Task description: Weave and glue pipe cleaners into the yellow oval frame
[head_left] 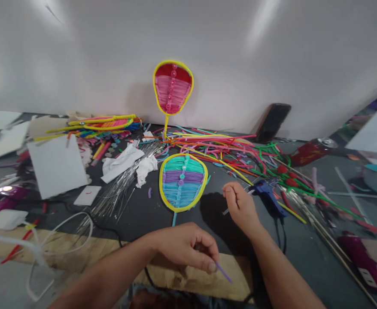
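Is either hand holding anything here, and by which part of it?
The left hand pinches a purple strip by its upper end, leaving the other end free. Whether the curled right hand holds anything cannot be told.

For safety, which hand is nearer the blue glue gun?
Right. The right hand is just left of the blue glue gun; the left hand is farther left and nearer the wearer.

The dark surface (143,225) has a strip of bare wood (232,274) along its near edge, at the bottom of the frame. At the centre lies a yellow-rimmed panel (175,189) striped in green, purple and blue. Silver wires (114,191) and crumpled white paper (146,169) lie left of it, coloured fuzzy stems (214,146) behind, a blue glue gun (270,199) and red can (312,152) to the right.
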`<action>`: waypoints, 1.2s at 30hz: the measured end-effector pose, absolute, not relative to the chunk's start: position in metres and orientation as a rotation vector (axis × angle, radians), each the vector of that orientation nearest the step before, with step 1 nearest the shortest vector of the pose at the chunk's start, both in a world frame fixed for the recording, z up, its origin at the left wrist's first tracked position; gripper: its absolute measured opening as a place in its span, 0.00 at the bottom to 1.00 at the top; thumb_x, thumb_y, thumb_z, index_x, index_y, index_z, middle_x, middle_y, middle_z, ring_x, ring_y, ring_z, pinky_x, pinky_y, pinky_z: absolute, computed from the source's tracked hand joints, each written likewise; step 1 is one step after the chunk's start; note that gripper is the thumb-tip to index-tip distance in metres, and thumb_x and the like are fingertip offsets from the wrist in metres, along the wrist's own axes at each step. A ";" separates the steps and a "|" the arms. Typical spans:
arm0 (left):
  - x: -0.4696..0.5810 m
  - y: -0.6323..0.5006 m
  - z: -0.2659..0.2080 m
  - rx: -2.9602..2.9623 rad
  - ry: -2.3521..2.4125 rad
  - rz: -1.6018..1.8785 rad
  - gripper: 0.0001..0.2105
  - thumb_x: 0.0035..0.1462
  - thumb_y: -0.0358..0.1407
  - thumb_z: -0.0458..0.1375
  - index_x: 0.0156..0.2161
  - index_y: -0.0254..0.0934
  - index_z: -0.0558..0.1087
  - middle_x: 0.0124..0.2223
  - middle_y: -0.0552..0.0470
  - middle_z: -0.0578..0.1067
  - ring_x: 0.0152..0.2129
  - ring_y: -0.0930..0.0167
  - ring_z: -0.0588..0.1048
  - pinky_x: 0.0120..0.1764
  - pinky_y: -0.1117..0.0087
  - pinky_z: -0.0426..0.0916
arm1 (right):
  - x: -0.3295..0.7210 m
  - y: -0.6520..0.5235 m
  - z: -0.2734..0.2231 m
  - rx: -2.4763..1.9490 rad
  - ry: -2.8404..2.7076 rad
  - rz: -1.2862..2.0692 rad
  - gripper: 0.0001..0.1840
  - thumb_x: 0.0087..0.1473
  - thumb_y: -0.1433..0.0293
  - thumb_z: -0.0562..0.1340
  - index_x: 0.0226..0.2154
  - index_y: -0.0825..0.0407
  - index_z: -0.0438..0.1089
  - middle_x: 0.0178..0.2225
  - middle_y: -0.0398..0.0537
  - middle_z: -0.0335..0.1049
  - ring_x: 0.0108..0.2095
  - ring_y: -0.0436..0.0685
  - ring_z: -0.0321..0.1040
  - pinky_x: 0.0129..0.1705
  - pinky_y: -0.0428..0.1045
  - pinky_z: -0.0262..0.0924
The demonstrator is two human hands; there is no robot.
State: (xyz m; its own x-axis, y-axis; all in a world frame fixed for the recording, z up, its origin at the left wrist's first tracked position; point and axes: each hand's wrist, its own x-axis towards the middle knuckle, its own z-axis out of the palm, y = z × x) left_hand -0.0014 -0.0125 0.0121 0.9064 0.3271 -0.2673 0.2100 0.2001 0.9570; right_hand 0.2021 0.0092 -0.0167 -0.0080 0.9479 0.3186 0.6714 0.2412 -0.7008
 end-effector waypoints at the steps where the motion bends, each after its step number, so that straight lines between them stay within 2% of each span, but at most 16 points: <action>1: -0.001 -0.012 0.012 1.393 0.450 0.083 0.16 0.49 0.48 0.61 0.33 0.35 0.77 0.27 0.54 0.73 0.23 0.75 0.67 0.28 0.77 0.62 | 0.203 0.011 -0.020 -1.501 -1.761 0.448 0.11 0.60 0.69 0.48 0.30 0.51 0.63 0.25 0.43 0.66 0.26 0.52 0.65 0.30 0.46 0.59; 3: -0.001 -0.012 0.010 1.381 0.439 0.065 0.17 0.48 0.50 0.61 0.32 0.36 0.76 0.27 0.54 0.73 0.23 0.75 0.67 0.29 0.77 0.62 | 0.205 0.014 -0.026 -1.508 -1.803 0.423 0.10 0.59 0.70 0.49 0.33 0.51 0.65 0.29 0.47 0.69 0.30 0.54 0.67 0.34 0.49 0.61; 6: 0.000 -0.011 0.005 1.325 0.425 0.064 0.19 0.45 0.53 0.62 0.32 0.36 0.76 0.26 0.55 0.73 0.23 0.76 0.68 0.29 0.77 0.62 | 0.206 0.018 -0.031 -1.513 -1.940 0.336 0.12 0.56 0.71 0.52 0.41 0.55 0.66 0.41 0.56 0.70 0.43 0.59 0.66 0.43 0.54 0.63; 8: 0.000 -0.011 0.001 1.301 0.402 0.091 0.20 0.43 0.53 0.62 0.31 0.36 0.75 0.26 0.55 0.73 0.23 0.76 0.68 0.30 0.78 0.62 | 0.206 0.025 -0.033 -1.513 -2.066 0.260 0.17 0.55 0.72 0.53 0.48 0.57 0.64 0.49 0.60 0.66 0.50 0.62 0.62 0.50 0.58 0.60; 11: 0.001 -0.011 -0.002 1.282 0.365 0.123 0.21 0.42 0.53 0.63 0.31 0.35 0.76 0.25 0.56 0.73 0.23 0.76 0.68 0.29 0.77 0.62 | 0.205 0.043 -0.033 -1.524 -2.244 0.161 0.24 0.53 0.75 0.53 0.53 0.57 0.61 0.54 0.59 0.63 0.55 0.63 0.58 0.55 0.61 0.54; 14: 0.001 -0.011 -0.006 1.248 0.341 0.128 0.22 0.39 0.55 0.64 0.30 0.35 0.75 0.25 0.56 0.72 0.23 0.77 0.67 0.28 0.77 0.62 | 0.208 0.068 -0.033 -1.549 -2.359 0.109 0.23 0.50 0.77 0.55 0.50 0.58 0.65 0.52 0.60 0.65 0.55 0.64 0.59 0.56 0.60 0.52; 17: 0.002 -0.012 -0.012 1.239 0.330 0.132 0.23 0.37 0.56 0.64 0.29 0.36 0.75 0.24 0.57 0.72 0.21 0.77 0.67 0.28 0.77 0.62 | 0.217 0.090 -0.031 -1.576 -2.370 0.093 0.12 0.51 0.76 0.56 0.37 0.54 0.73 0.39 0.56 0.74 0.43 0.61 0.67 0.50 0.57 0.56; 19: 0.004 -0.013 -0.016 1.224 0.327 0.136 0.24 0.34 0.56 0.65 0.29 0.36 0.75 0.24 0.58 0.73 0.21 0.77 0.67 0.28 0.77 0.62 | 0.227 0.102 -0.027 -1.615 -2.321 0.067 0.10 0.53 0.74 0.56 0.29 0.53 0.73 0.31 0.52 0.75 0.37 0.59 0.69 0.45 0.55 0.58; 20: 0.004 -0.013 -0.016 1.208 0.321 0.135 0.25 0.33 0.56 0.65 0.29 0.36 0.75 0.24 0.58 0.73 0.21 0.77 0.68 0.28 0.77 0.62 | 0.233 0.106 -0.024 -1.648 -2.275 0.046 0.10 0.54 0.73 0.56 0.28 0.53 0.73 0.31 0.52 0.75 0.35 0.59 0.69 0.43 0.54 0.59; 25: 0.006 -0.013 -0.012 1.138 0.302 0.149 0.25 0.27 0.56 0.67 0.27 0.36 0.74 0.24 0.58 0.73 0.22 0.76 0.69 0.31 0.76 0.64 | 0.273 0.117 -0.006 -1.880 -1.977 -0.037 0.15 0.61 0.67 0.52 0.36 0.55 0.72 0.32 0.53 0.73 0.33 0.57 0.69 0.34 0.51 0.61; 28: 0.005 -0.012 -0.011 1.120 0.322 0.196 0.24 0.28 0.55 0.67 0.26 0.36 0.74 0.23 0.58 0.73 0.21 0.76 0.69 0.30 0.75 0.64 | 0.293 0.120 0.006 -1.951 -1.889 -0.039 0.14 0.62 0.64 0.52 0.43 0.54 0.68 0.40 0.49 0.70 0.38 0.54 0.69 0.39 0.52 0.65; 31: 0.007 -0.013 -0.016 1.122 0.300 0.201 0.24 0.28 0.54 0.68 0.26 0.36 0.74 0.23 0.58 0.74 0.21 0.75 0.70 0.30 0.74 0.65 | 0.295 0.123 0.013 -1.903 -1.911 -0.045 0.19 0.63 0.62 0.49 0.48 0.56 0.65 0.41 0.54 0.70 0.40 0.57 0.69 0.41 0.55 0.65; 33: 0.009 -0.013 -0.020 1.123 0.266 0.186 0.24 0.28 0.54 0.68 0.26 0.36 0.74 0.23 0.58 0.74 0.22 0.75 0.71 0.30 0.74 0.66 | 0.285 0.120 0.012 -1.803 -2.013 -0.043 0.20 0.61 0.62 0.50 0.48 0.58 0.66 0.38 0.58 0.71 0.41 0.61 0.69 0.43 0.58 0.62; 36: 0.011 -0.015 -0.023 1.115 0.223 0.160 0.24 0.27 0.53 0.68 0.26 0.35 0.75 0.23 0.58 0.74 0.21 0.75 0.71 0.30 0.74 0.66 | 0.257 0.106 -0.001 -1.598 -2.273 0.029 0.11 0.53 0.70 0.60 0.40 0.54 0.71 0.41 0.55 0.72 0.45 0.63 0.67 0.50 0.59 0.57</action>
